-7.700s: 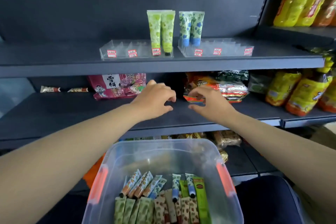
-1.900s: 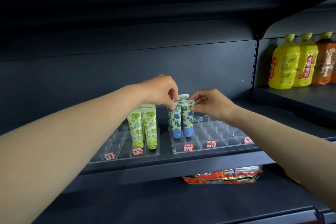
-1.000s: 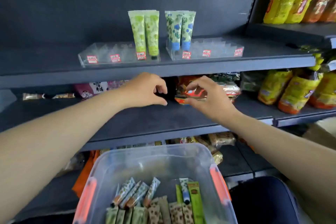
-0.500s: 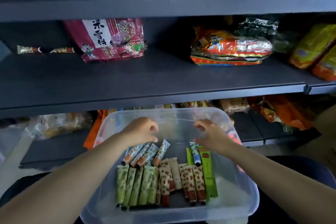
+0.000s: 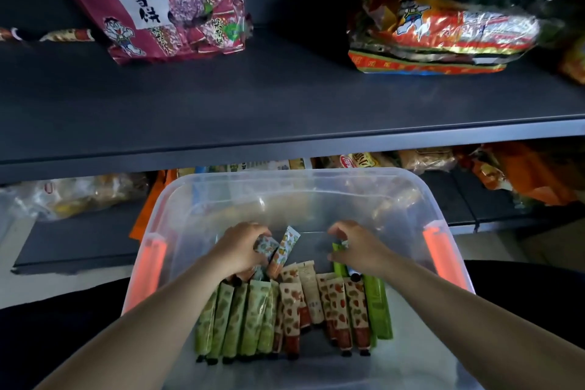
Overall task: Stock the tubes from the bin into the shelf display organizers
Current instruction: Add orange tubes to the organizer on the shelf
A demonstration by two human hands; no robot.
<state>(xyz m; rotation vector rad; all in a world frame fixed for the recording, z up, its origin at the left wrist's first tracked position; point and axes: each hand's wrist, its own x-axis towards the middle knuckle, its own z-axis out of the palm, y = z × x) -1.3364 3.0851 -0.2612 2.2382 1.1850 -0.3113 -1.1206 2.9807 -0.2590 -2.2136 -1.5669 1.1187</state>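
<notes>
tubes point(image 5: 291, 310): mostly lying in a row on the floor of the clear bin point(image 5: 316, 187)
left hand point(image 5: 239, 250): fingers curled round an orange-patterned tube point(image 5: 265, 246)
right hand point(image 5: 357, 248): pinching a tube, mostly hidden
behind: dark shelf point(image 5: 285, 104) with a pink snack bag point(image 5: 164, 0)

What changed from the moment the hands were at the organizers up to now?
Both hands came down from the shelf display into the clear bin. The left hand now grips orange-patterned tubes at the back; the right hand pinches a tube near the green ones. The rows of tubes at the bin's front lie as before.
</notes>
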